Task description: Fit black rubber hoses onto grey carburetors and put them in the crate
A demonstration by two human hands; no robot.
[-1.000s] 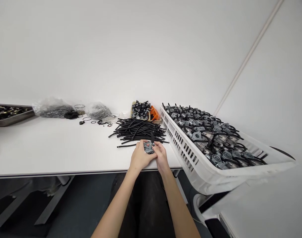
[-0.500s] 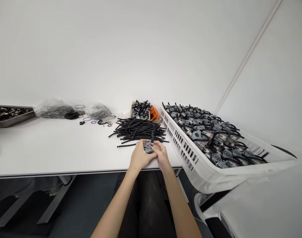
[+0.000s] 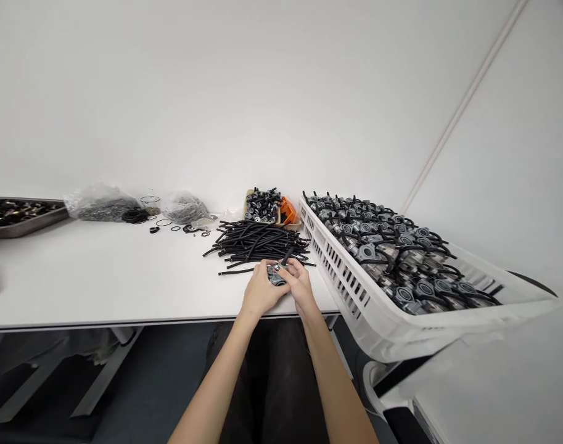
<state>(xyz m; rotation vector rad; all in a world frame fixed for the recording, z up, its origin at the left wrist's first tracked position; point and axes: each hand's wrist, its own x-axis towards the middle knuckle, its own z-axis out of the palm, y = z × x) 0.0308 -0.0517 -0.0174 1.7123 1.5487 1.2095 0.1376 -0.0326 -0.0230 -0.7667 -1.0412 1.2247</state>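
Note:
A small grey metal carburetor (image 3: 276, 276) is held between my two hands, just above the front edge of the white table. My left hand (image 3: 259, 290) is closed around its left side. My right hand (image 3: 298, 285) has its fingers closed on its right side and top, beside a short black rubber piece (image 3: 287, 255) that sticks up and leans right. My fingers partly hide the carburetor, and the joint with the black piece cannot be made out. Right behind my hands lies a pile of black rubber hoses (image 3: 258, 242).
A white slotted crate (image 3: 330, 259) full of carburetors with hoses stands at the right. Behind the hoses are a tray of black-and-silver caps (image 3: 263, 203) and an orange bin (image 3: 288, 211). Clear plastic bags (image 3: 100, 202), black rings (image 3: 163, 222) and a metal parts tray (image 3: 26, 229) lie leftward.
The black piece on the carburetor has gone from upright to leaning right. My right fingers have shifted slightly across the top; my left hand stays nearly in place.

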